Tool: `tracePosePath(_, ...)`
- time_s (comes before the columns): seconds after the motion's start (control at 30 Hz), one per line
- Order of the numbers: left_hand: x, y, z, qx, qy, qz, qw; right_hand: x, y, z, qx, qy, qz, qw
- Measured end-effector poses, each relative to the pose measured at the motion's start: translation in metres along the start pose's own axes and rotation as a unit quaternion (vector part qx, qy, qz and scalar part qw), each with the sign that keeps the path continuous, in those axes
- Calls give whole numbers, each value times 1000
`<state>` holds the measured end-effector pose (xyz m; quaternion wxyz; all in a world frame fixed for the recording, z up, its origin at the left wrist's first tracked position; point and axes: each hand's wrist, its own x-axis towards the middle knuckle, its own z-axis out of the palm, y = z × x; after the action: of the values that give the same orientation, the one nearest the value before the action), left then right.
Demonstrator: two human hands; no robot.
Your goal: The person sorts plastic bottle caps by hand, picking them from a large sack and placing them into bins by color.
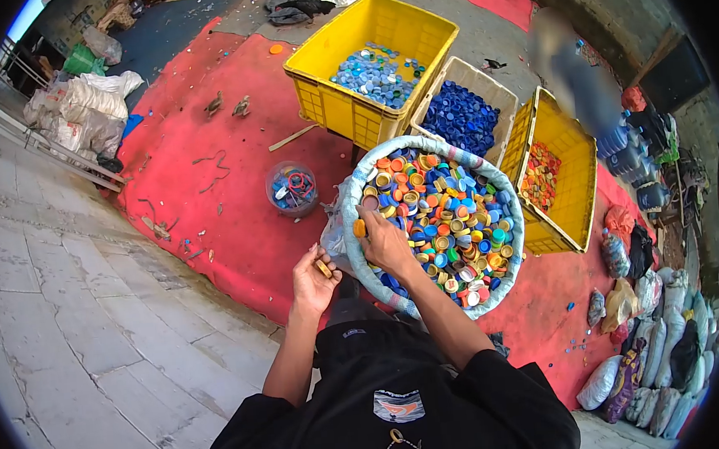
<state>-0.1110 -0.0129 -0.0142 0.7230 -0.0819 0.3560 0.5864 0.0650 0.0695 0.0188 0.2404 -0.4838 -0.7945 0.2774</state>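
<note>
A large sack (510,285) with a rolled, pale blue-green rim stands open in front of me, full of mixed bottle caps (450,210) in orange, blue, yellow, white and other colours. Over its left edge, my right hand (387,243) pinches an orange-yellow bottle cap (360,228). My left hand (313,282) is just outside the rim, palm up, its fingers curled around a yellow bottle cap (323,268). A clear plastic bucket (293,208) holding small coloured pieces stands farther left on the red ground sheet.
Beyond the sack stand a yellow crate (331,110) with light blue caps, a whitish crate (496,86) with dark blue caps, and a tilted yellow crate (573,184) with orange-red caps. Filled bags (661,362) line the right side. Two small birds (240,107) are on the red sheet (178,137).
</note>
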Motion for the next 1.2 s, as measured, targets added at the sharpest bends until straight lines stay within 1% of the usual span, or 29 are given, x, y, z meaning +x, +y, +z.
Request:
tracePosePath(0.1,-2,-3,-11,2,18,-8,1000,6,3,5,-20,-26,10,999)
tracePosePath(0.17,-2,-6,-17,8,21,-15,1000,7,8,9,-26,-33,0,999)
tracePosePath(0.3,1,-9,-14,29,24,-27,999,6,12,8,-49,-65,3,997)
tracePosePath(0.4,6,-11,-7,48,17,-32,998,3,9,6,-48,-62,-3,997)
tracePosePath(0.43,8,-12,-3,56,12,-33,998,2,8,5,-44,-47,-6,998)
tracePosePath(0.57,14,-16,11,81,1,-48,996,-2,17,7,-16,-14,31,999)
tracePosePath(0.63,20,-19,14,85,-15,-60,994,-4,24,6,-37,-37,22,998)
tracePosePath(0.67,22,-20,15,94,-8,-56,994,-5,27,7,-47,-49,17,998)
tracePosePath(0.7,22,-22,19,104,0,-52,993,-8,20,1,-10,-17,31,999)
tracePosePath(0.8,24,-22,31,143,12,-26,989,-20,22,-9,53,56,28,997)
tracePosePath(0.83,25,-23,34,156,15,-15,988,-24,22,-15,70,113,6,991)
tracePosePath(0.93,33,-27,42,247,25,50,967,-45,28,-31,143,126,131,973)
tracePosePath(0.97,35,-28,47,294,4,87,952,-55,25,-44,192,86,218,953)
tracePosePath(1.0,39,-29,55,338,-5,115,934,-66,32,-48,283,104,238,923)
tracePosePath(1.07,48,-30,74,425,-22,171,889,-91,42,-50,459,140,268,835)
tracePosePath(1.1,52,-29,85,457,-37,188,869,-100,40,-57,559,162,274,766)
tracePosePath(1.13,64,-30,90,491,-64,232,837,-111,42,-59,658,177,259,684)
tracePosePath(1.2,95,-35,100,549,-119,318,764,-132,46,-67,799,164,213,539)
